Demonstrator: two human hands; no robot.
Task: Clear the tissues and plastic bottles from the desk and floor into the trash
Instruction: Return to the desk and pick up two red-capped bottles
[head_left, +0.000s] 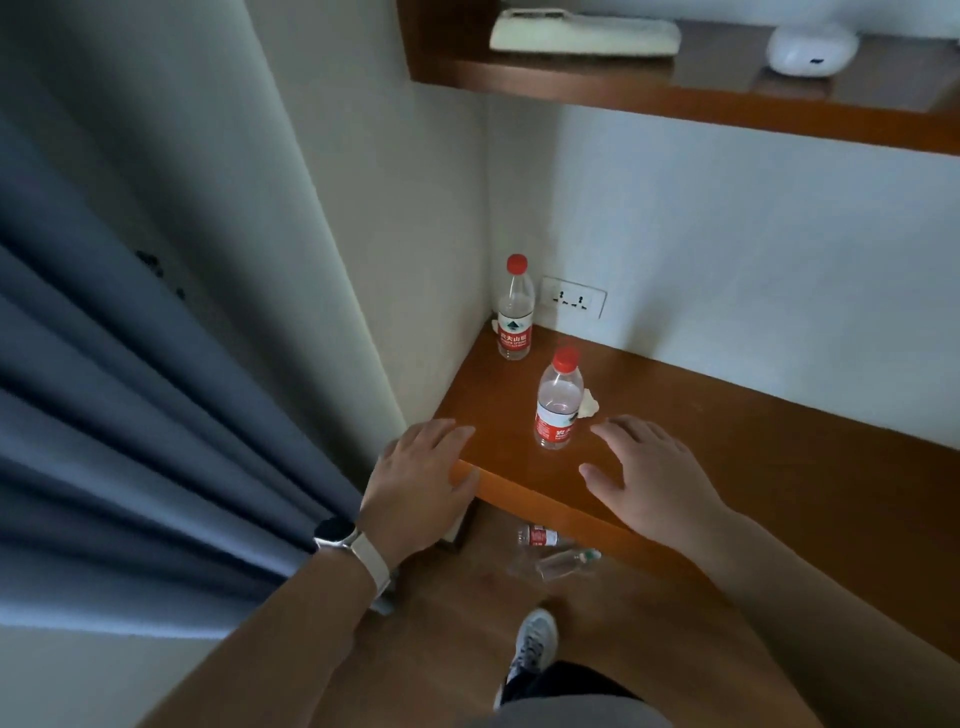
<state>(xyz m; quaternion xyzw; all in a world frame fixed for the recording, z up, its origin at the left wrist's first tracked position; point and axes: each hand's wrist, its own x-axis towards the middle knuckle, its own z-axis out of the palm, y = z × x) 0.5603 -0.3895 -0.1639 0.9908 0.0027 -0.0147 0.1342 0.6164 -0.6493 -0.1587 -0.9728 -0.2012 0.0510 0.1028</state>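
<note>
Red-capped near bottle (557, 402) stands upright between both empty, spread hands (tissue (588, 404) just behind it), right hand (649, 478) slightly nearer than left hand (415, 486).

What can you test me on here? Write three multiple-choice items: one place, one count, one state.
1. Where is the tissue?
A) on the floor
B) on the desk beside the nearer bottle
C) on the upper shelf

2. How many bottles stand on the desk?
A) one
B) two
C) four

3. The left hand and right hand are:
A) open, holding nothing
B) both gripping bottles
C) pinching the tissue

Answers: B, it lies by the nearer bottle's base. B, the nearer bottle and corner bottle are both upright. A, the fingers are straight and nothing is held.
</note>
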